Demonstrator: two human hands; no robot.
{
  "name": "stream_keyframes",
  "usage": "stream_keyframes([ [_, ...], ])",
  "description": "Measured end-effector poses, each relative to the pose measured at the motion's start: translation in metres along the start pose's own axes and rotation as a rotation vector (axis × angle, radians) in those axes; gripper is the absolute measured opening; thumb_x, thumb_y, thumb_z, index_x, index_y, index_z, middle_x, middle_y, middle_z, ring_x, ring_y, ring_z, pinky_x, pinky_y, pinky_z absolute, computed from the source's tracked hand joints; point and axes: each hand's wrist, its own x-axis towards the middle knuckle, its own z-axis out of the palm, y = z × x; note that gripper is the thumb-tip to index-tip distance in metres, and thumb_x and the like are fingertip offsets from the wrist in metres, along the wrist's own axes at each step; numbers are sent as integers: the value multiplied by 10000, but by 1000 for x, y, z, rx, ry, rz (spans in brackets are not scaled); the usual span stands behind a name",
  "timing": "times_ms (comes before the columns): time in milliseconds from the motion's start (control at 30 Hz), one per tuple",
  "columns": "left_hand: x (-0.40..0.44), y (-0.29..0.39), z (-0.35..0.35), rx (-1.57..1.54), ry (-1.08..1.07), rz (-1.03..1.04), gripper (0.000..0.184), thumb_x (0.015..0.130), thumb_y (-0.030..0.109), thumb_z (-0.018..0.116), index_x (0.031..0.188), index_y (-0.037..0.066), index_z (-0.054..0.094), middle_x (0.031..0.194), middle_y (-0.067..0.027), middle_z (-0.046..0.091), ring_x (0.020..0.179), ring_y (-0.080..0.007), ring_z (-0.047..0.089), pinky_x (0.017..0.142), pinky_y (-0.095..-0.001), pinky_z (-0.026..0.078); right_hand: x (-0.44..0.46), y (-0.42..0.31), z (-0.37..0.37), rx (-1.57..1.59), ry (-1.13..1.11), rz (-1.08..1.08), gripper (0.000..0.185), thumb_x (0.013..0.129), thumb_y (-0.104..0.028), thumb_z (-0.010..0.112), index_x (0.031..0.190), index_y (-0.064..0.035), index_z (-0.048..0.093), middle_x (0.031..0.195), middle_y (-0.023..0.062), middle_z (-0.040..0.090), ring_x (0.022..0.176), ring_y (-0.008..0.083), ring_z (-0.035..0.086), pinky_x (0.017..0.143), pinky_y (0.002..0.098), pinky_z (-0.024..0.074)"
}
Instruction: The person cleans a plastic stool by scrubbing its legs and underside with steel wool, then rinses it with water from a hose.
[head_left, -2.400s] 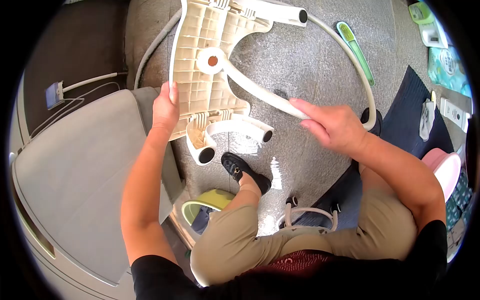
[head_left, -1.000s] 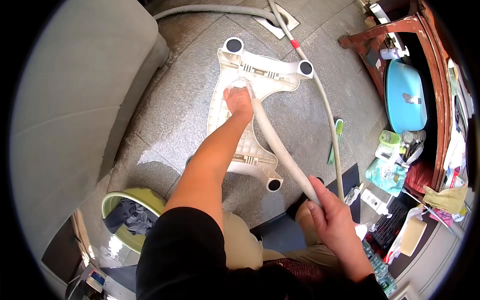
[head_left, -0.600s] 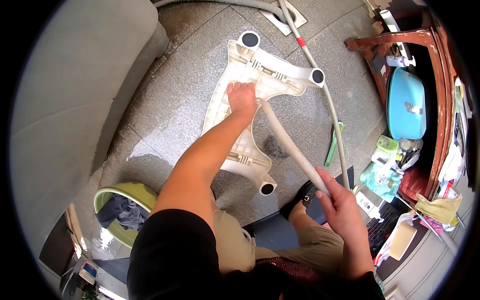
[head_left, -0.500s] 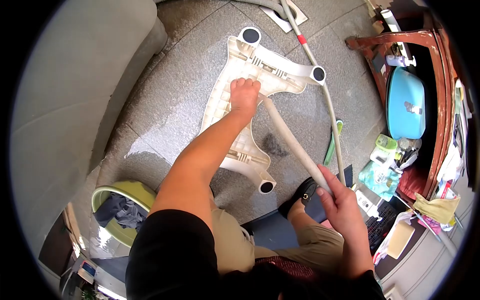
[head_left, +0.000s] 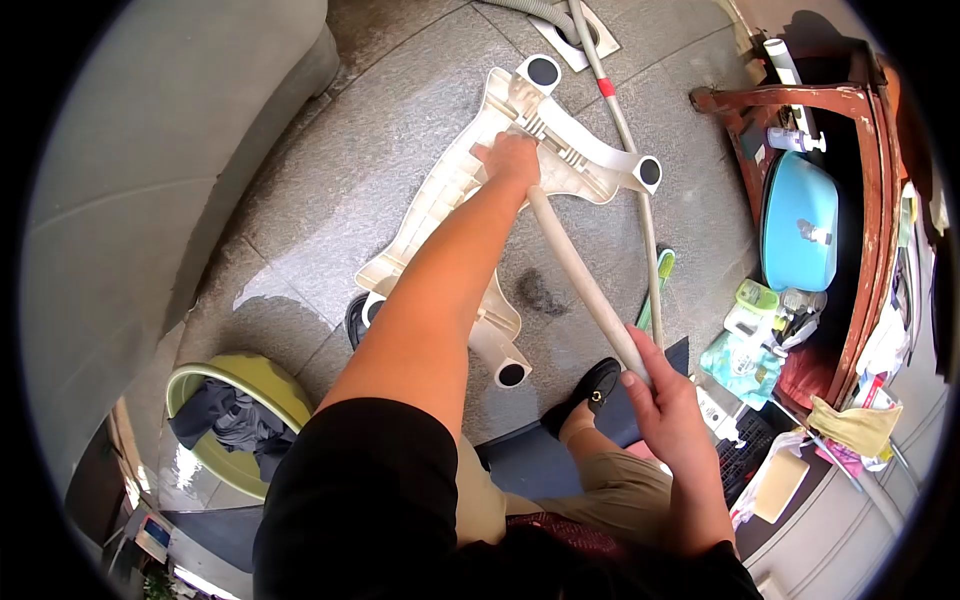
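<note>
An off-white plastic stool lies with its ribbed underside facing me and its black-tipped legs sticking out. My left hand is closed against that underside, near the upper legs. Its fingers are mostly hidden, so whatever they may hold does not show. My right hand grips a pale hose, thumb along the near side. The hose runs up to the left, its far end close beside my left wrist.
A green tub with dark cloth stands at the lower left. A green brush lies beside a long pole. At right, a red-brown wooden frame holds a blue basin. A grey hose enters a floor drain.
My left hand has moved up and slightly right along the underside. The stool has turned and shifted, its lower leg now further left. My right hand still holds the hose.
</note>
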Motion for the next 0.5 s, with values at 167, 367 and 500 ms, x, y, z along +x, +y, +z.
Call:
stream_keyframes([
  [167, -9, -13, 24, 14, 1, 114, 297, 873, 109, 571, 1126, 228, 672, 1195, 23, 623, 1196, -180, 516, 991, -512, 327, -2, 6, -2, -14, 20, 2, 501, 935, -70, 612, 1416, -119, 479, 718, 110, 573, 626, 142, 550, 607, 287, 474],
  [367, -12, -24, 42, -11, 398, 435, 274, 810, 101, 589, 1064, 184, 649, 1050, -18, 638, 1113, -225, 568, 926, -481, 355, -3, 7, -3, 3, 21, -5, 498, 932, -76, 617, 1410, -122, 485, 710, 113, 571, 620, 157, 556, 607, 301, 475],
  [500, -26, -42, 21, 112, 223, 477, 251, 812, 131, 619, 1053, 186, 663, 1083, -20, 612, 1129, -204, 550, 1011, -505, 329, 0, 9, -3, -16, -22, 21, 494, 927, -88, 622, 1401, -125, 492, 718, 144, 583, 614, 195, 564, 611, 321, 475],
])
